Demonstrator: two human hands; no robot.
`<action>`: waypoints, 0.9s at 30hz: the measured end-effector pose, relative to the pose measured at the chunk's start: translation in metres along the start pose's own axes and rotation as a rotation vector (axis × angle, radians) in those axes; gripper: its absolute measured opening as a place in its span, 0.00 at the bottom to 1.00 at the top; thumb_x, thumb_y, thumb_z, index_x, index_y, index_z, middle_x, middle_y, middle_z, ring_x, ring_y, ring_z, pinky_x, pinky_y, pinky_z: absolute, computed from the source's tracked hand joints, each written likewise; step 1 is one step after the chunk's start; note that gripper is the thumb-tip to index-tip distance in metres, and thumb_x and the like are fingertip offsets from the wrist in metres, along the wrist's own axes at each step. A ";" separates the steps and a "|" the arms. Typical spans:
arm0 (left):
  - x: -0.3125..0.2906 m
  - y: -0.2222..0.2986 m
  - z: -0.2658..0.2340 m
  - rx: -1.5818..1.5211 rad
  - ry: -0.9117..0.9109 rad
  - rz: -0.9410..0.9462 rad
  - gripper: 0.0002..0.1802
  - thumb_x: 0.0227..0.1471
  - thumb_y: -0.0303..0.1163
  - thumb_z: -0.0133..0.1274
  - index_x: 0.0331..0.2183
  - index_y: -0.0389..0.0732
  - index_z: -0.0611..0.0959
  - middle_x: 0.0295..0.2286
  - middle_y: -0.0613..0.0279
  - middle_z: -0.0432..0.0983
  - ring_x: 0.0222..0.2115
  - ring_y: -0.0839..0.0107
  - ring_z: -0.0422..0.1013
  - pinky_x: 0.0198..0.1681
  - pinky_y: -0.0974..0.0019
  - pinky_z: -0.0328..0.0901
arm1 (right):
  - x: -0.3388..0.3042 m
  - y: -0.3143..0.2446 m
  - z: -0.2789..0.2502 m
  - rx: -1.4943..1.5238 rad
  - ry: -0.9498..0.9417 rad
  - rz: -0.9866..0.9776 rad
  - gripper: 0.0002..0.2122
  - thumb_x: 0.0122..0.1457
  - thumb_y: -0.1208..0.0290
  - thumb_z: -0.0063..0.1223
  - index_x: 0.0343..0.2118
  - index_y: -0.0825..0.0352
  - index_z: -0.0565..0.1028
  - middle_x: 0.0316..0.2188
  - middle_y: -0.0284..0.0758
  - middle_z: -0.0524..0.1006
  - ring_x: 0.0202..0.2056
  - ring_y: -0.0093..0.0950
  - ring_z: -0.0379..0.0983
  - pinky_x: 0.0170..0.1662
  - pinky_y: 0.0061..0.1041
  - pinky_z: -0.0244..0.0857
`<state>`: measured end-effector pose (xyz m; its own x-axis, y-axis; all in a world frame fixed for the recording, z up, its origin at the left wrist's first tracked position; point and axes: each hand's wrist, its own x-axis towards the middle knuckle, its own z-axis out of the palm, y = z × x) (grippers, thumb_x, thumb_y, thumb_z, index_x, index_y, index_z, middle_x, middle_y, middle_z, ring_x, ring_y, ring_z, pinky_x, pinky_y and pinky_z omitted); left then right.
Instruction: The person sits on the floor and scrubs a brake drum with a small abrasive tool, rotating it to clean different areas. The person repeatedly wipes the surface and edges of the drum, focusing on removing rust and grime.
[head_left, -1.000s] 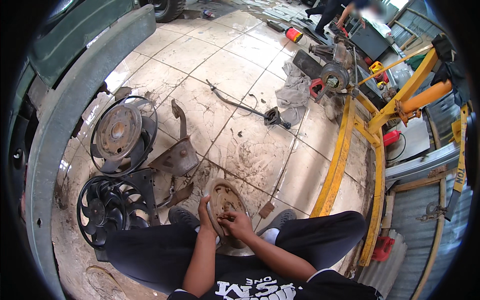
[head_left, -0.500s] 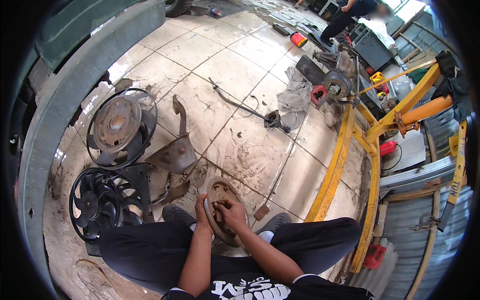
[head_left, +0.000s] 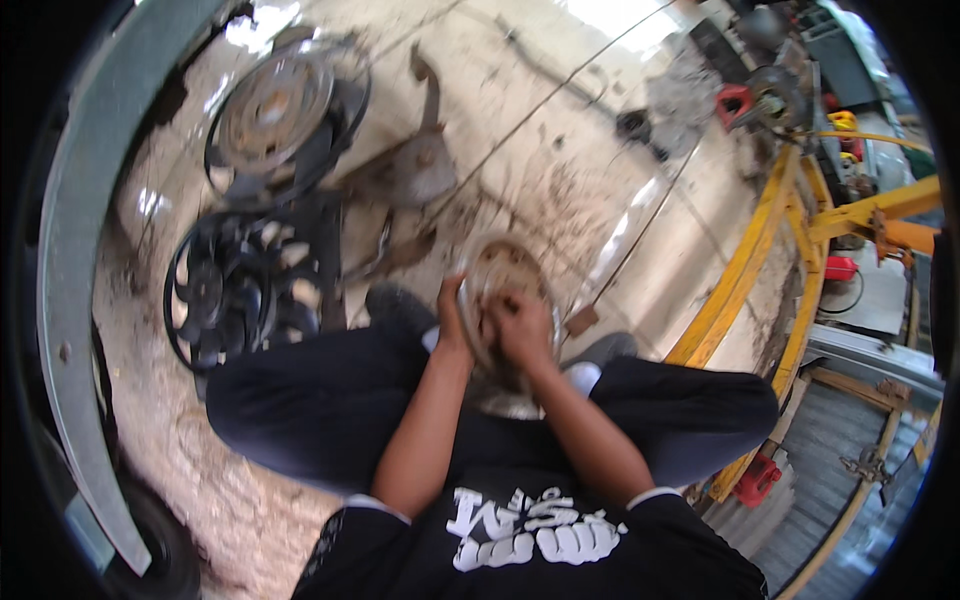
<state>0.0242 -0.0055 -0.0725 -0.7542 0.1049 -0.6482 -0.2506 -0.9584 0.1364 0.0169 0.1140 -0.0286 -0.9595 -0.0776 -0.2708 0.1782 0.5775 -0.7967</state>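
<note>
A rusty round metal disc (head_left: pixel 508 262) with a raised rim stands tilted between my knees. My left hand (head_left: pixel 453 318) grips its left edge, with the thumb along the rim. Over the disc's inner face, my right hand (head_left: pixel 525 332) is closed, its fingers bunched together. Whatever those fingers hold is hidden and blurred. Left of the disc, a pedal with a metal bracket (head_left: pixel 408 172) lies on the floor. Another rusty disc (head_left: pixel 275 112) rests on a black fan there.
Black cooling fans (head_left: pixel 215 290) lie beside my left knee. A yellow steel frame (head_left: pixel 735 270) stands to my right, with a red container (head_left: pixel 757 480) by its base. A curved grey panel (head_left: pixel 75 250) borders the left side. A grey cloth (head_left: pixel 685 90) lies farther off.
The view has tilted downward and turned, so the surroundings appear higher and shifted right. My left hand stays on the disc's rim, and my right hand stays closed at its inner face.
</note>
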 end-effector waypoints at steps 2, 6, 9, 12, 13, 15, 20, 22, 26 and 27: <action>-0.019 0.006 0.032 0.018 0.049 -0.074 0.31 0.56 0.55 0.52 0.49 0.38 0.80 0.34 0.60 0.81 0.31 0.65 0.79 0.36 0.65 0.75 | 0.011 -0.003 0.003 0.152 0.022 0.111 0.09 0.59 0.65 0.65 0.36 0.66 0.85 0.28 0.41 0.84 0.29 0.32 0.81 0.36 0.29 0.72; -0.024 0.008 0.016 -0.022 -0.036 -0.101 0.36 0.55 0.57 0.52 0.53 0.36 0.78 0.43 0.51 0.80 0.44 0.56 0.78 0.51 0.56 0.73 | -0.015 -0.003 0.007 0.167 -0.067 0.127 0.11 0.58 0.64 0.67 0.38 0.66 0.86 0.27 0.41 0.85 0.28 0.28 0.81 0.36 0.28 0.72; -0.021 0.010 0.021 -0.050 -0.077 -0.093 0.38 0.53 0.56 0.53 0.55 0.34 0.76 0.44 0.50 0.79 0.44 0.55 0.78 0.53 0.53 0.73 | -0.002 -0.018 -0.003 0.070 -0.080 0.163 0.11 0.58 0.64 0.67 0.38 0.66 0.86 0.27 0.40 0.85 0.28 0.28 0.81 0.36 0.28 0.72; -0.019 0.007 0.019 -0.026 -0.077 -0.130 0.40 0.53 0.57 0.53 0.56 0.34 0.75 0.46 0.47 0.78 0.45 0.54 0.78 0.54 0.51 0.72 | -0.008 -0.024 -0.007 0.078 -0.107 0.209 0.12 0.58 0.63 0.66 0.38 0.66 0.86 0.27 0.41 0.85 0.28 0.30 0.82 0.36 0.29 0.72; -0.018 0.008 0.018 -0.012 -0.072 -0.104 0.40 0.53 0.57 0.53 0.56 0.34 0.75 0.46 0.47 0.78 0.45 0.53 0.78 0.54 0.51 0.72 | -0.010 -0.019 -0.005 0.079 -0.098 0.186 0.12 0.58 0.62 0.66 0.38 0.66 0.87 0.28 0.42 0.85 0.28 0.31 0.82 0.36 0.29 0.72; -0.021 0.006 0.017 0.010 -0.060 -0.051 0.40 0.53 0.57 0.53 0.56 0.34 0.75 0.46 0.46 0.78 0.44 0.53 0.78 0.54 0.51 0.73 | -0.017 -0.013 0.001 0.077 -0.082 0.140 0.13 0.58 0.61 0.66 0.38 0.66 0.87 0.28 0.42 0.85 0.29 0.32 0.82 0.36 0.30 0.72; -0.015 0.007 0.016 -0.029 -0.089 -0.081 0.41 0.51 0.57 0.53 0.57 0.35 0.74 0.47 0.47 0.78 0.46 0.52 0.77 0.55 0.48 0.71 | -0.015 -0.016 -0.003 -0.043 -0.076 0.095 0.13 0.57 0.60 0.67 0.37 0.65 0.87 0.27 0.43 0.84 0.29 0.34 0.82 0.37 0.32 0.72; -0.017 0.007 0.015 0.042 -0.058 -0.085 0.41 0.51 0.57 0.53 0.56 0.35 0.75 0.45 0.47 0.78 0.44 0.52 0.77 0.53 0.49 0.73 | -0.020 -0.015 -0.004 0.030 -0.065 0.161 0.13 0.56 0.61 0.68 0.36 0.65 0.87 0.27 0.43 0.85 0.28 0.33 0.82 0.37 0.32 0.72; -0.003 0.002 0.003 -0.067 -0.023 -0.112 0.42 0.51 0.57 0.53 0.58 0.34 0.73 0.46 0.43 0.77 0.41 0.50 0.78 0.51 0.48 0.74 | -0.002 -0.016 -0.002 0.125 -0.019 0.162 0.13 0.55 0.61 0.70 0.36 0.67 0.87 0.26 0.40 0.84 0.26 0.27 0.79 0.35 0.27 0.71; 0.001 0.002 -0.004 -0.074 -0.011 -0.138 0.42 0.51 0.57 0.53 0.58 0.34 0.73 0.46 0.43 0.76 0.41 0.50 0.78 0.51 0.48 0.74 | -0.002 -0.015 0.000 0.131 -0.003 0.145 0.14 0.55 0.61 0.70 0.36 0.67 0.87 0.25 0.38 0.84 0.25 0.25 0.77 0.35 0.25 0.70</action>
<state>0.0256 -0.0090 -0.0759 -0.7224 0.2394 -0.6487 -0.3071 -0.9516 -0.0092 0.0163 0.1055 -0.0158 -0.9212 -0.0044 -0.3891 0.3411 0.4721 -0.8129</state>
